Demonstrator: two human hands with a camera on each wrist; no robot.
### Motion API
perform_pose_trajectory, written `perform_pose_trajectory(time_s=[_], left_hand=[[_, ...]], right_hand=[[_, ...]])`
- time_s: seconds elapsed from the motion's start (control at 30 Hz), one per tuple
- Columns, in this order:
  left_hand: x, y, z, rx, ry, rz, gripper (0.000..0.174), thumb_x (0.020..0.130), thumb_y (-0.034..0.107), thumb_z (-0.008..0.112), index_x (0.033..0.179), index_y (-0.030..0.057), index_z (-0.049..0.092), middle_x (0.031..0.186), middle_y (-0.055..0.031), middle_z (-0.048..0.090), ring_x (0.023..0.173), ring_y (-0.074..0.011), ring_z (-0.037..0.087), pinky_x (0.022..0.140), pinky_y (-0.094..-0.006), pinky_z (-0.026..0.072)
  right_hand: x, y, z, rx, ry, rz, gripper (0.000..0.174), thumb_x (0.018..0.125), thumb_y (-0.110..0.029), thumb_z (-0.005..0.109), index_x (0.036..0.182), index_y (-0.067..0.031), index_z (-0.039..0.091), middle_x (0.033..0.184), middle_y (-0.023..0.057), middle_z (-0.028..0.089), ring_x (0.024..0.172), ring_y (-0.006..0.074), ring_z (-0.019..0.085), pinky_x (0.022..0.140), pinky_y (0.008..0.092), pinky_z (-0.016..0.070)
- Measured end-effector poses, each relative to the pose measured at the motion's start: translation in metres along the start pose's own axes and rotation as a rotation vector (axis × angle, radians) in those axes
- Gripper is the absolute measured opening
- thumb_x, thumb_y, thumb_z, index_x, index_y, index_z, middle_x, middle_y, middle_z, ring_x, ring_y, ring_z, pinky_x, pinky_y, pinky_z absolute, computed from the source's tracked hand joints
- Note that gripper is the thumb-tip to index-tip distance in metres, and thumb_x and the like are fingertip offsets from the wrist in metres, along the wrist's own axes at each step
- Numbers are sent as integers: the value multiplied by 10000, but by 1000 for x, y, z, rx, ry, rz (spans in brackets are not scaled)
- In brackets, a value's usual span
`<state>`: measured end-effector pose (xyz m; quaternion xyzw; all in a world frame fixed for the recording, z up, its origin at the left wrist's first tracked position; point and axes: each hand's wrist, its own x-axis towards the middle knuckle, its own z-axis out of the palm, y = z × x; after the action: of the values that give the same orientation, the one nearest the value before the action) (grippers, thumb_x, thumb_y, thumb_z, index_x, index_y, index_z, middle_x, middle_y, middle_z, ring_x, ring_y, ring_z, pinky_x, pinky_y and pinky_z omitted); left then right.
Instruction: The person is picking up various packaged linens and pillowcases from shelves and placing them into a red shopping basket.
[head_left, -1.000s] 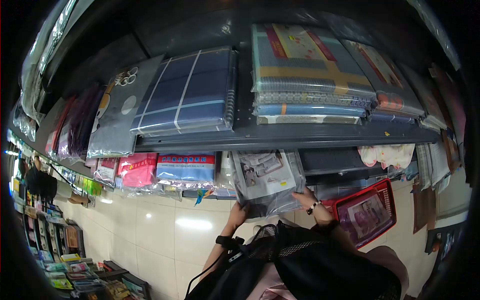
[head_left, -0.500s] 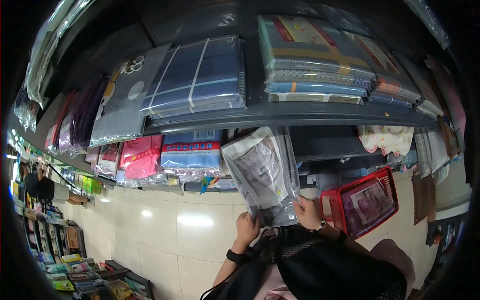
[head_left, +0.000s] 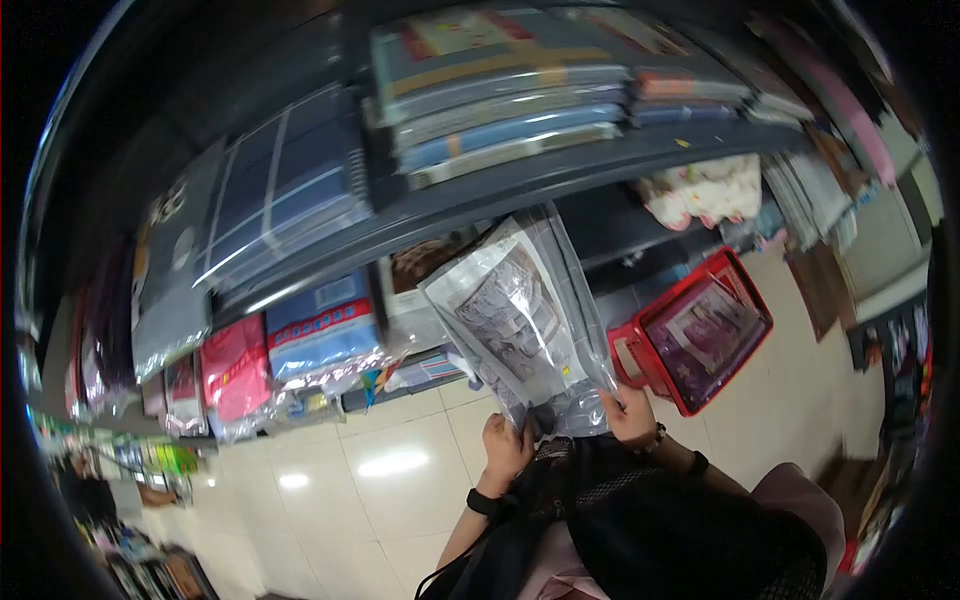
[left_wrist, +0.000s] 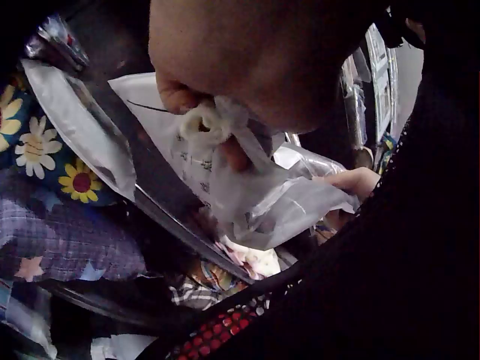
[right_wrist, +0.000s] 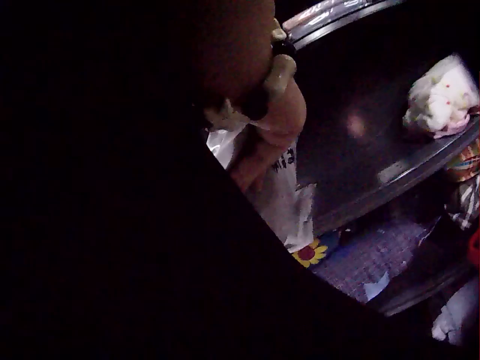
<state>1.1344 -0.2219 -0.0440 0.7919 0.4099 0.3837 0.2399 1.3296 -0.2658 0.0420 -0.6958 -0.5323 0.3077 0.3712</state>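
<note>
A clear plastic package [head_left: 515, 310] with a printed picture insert is held in front of the body, tilted with its far end near the lower shelf. My left hand [head_left: 508, 448] grips its near left corner, fingers curled into the plastic. At the near right edge, my right hand [head_left: 630, 413] pinches the film with the thumb on top. Bunched plastic [left_wrist: 262, 202] shows under the left hand in the left wrist view. In the right wrist view, the right hand [right_wrist: 277, 120] holds the package's edge, much of it hidden by dark cloth.
A red basket [head_left: 692, 405] with a purple packaged item [head_left: 705, 335] stands on the floor at right. Packaged bedding, including a stack [head_left: 510, 115], lies on the upper shelf [head_left: 440, 215]. Below are pink [head_left: 235, 370] and blue [head_left: 320, 325] packs, and a white cloth bundle [head_left: 700, 190].
The package has turned askew and come nearer the body, both hands still holding it. The head view has swung, so shelf and basket now sit tilted and farther left in it.
</note>
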Motion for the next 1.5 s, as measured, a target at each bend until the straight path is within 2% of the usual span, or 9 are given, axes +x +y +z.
perform_pose_trajectory(time_s=[0.17, 0.23, 0.57, 0.67, 1.1, 1.2, 1.3, 1.4, 1.5], left_hand=[[51, 15, 43, -43, -113, 119, 176, 632, 39, 545, 796, -12, 504, 615, -155, 513, 576, -334, 481, 557, -410, 382], [72, 18, 69, -26, -145, 227, 162, 642, 48, 552, 779, -23, 503, 630, -176, 522, 581, -347, 485, 571, -401, 395], [167, 90, 212, 73, -444, 345, 232, 748, 151, 504, 618, -39, 479, 574, -212, 495, 549, -360, 488, 516, -409, 393], [184, 113, 260, 37, -600, 435, 235, 753, 186, 498, 749, -49, 486, 672, -246, 483, 602, -401, 463, 542, -463, 363], [222, 199, 392, -255, -940, 551, 161, 721, 129, 515, 713, -31, 534, 608, -200, 532, 567, -352, 516, 553, -401, 412], [229, 191, 419, -79, -1043, 580, 205, 741, 170, 505, 715, -32, 526, 604, -210, 528, 550, -363, 513, 524, -405, 409], [246, 173, 454, -11, -1101, 650, 296, 768, 246, 482, 699, -40, 516, 613, -218, 529, 568, -367, 517, 515, -425, 398], [262, 170, 474, 177, -1269, 540, 321, 783, 281, 452, 744, -31, 516, 664, -224, 541, 629, -383, 521, 569, -456, 391], [267, 152, 494, 321, -1320, 432, 399, 775, 365, 433, 766, -26, 512, 689, -231, 539, 675, -388, 526, 604, -449, 394]], right_hand=[[9, 41, -39, 120, 145, 74, 185, 758, -80, 494, 924, 1, 509, 593, 150, 503, 446, 224, 474, 436, 284, 367], [14, 61, -54, 63, 362, -104, 175, 759, -71, 493, 917, 3, 501, 529, 138, 470, 410, 217, 453, 420, 283, 357], [30, 147, -181, 302, 553, 229, 168, 760, -31, 457, 912, 4, 520, 628, 200, 510, 548, 241, 531, 541, 314, 406], [26, 183, -219, 242, 576, 372, 224, 760, -29, 447, 973, -9, 516, 714, 200, 548, 651, 180, 571, 579, 306, 420], [-17, 241, -301, 400, 766, 804, 190, 774, -60, 453, 928, 32, 514, 656, 184, 548, 553, 166, 513, 540, 302, 406], [-13, 277, -287, 372, 975, 602, 143, 771, -71, 478, 859, 33, 519, 513, 55, 456, 503, 96, 372, 469, 274, 348], [0, 317, -283, 241, 852, 704, 136, 753, -79, 489, 838, 23, 519, 559, 139, 514, 509, 166, 482, 507, 305, 394], [7, 345, -276, 60, 676, 729, 152, 722, -164, 506, 777, -23, 521, 687, 203, 538, 672, 367, 531, 566, 405, 425], [8, 377, -255, -8, 516, 796, 224, 729, -260, 499, 814, -55, 522, 700, 181, 555, 666, 343, 540, 579, 418, 433]])
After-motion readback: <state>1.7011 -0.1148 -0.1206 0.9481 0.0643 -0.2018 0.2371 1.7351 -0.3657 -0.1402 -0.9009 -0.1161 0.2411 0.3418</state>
